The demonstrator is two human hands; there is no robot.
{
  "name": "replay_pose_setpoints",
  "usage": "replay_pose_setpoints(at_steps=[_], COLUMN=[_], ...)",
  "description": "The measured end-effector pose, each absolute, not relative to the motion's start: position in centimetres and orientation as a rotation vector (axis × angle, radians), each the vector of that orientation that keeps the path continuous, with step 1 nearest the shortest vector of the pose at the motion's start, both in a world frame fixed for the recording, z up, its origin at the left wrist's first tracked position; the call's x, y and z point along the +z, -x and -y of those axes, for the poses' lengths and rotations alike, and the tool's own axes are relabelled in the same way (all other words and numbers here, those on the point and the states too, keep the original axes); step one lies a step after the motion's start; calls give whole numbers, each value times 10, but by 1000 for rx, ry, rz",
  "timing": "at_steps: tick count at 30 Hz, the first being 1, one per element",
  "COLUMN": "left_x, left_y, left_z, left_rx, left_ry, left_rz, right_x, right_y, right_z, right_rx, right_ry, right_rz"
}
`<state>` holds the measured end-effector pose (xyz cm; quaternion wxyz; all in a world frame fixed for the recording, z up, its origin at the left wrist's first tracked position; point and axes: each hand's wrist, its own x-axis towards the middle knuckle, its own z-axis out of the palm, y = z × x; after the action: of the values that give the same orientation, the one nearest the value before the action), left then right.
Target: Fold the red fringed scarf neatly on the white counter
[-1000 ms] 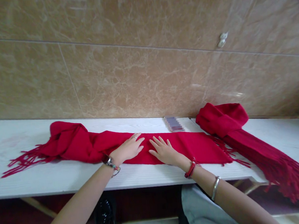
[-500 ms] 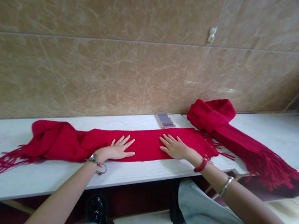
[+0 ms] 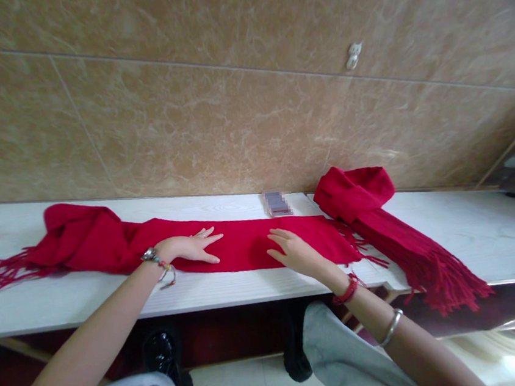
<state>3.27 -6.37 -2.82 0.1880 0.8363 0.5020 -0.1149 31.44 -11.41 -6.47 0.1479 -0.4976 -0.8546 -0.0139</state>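
A red fringed scarf lies lengthwise along the white table, flat in its middle and right part, bunched into loose folds at the left. My left hand rests on it where the folds meet the flat part, fingers spread. Over the flat part to the right is my right hand, its fingers loosely bent and apart, seemingly raised a little off the cloth. Neither hand grips anything. Just right of the flat scarf's fringe sits a second red scarf, folded over, its fringe hanging past the table's front edge.
A blurred-out dark flat object lies behind the scarf near the wall. The narrow white table runs along a brown marbled tile wall. A small white fixture is on the wall. My legs and black shoes are below the front edge.
My right hand has lifted slightly from the scarf, its fingers drawing closer and bending. My left hand stays on the cloth. The whole view has shifted slightly.
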Motion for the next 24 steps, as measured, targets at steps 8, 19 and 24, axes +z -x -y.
replay_pose_setpoints(at_steps=[8,19,24], left_x=[-37,-43,-42], left_y=[-20,-9,-20], left_z=[37,34,1], left_rx=[-111,-58,181], left_ry=[-2325,-2369,-2519], left_rz=[-1540,-1456,-1346], right_x=[-45,-60,-65], right_y=[-223,-206,-192], right_z=[141,130,127], right_rx=[-65,-348,-451], right_ry=[1061,1071,1039], right_rz=[2811,2734,2683])
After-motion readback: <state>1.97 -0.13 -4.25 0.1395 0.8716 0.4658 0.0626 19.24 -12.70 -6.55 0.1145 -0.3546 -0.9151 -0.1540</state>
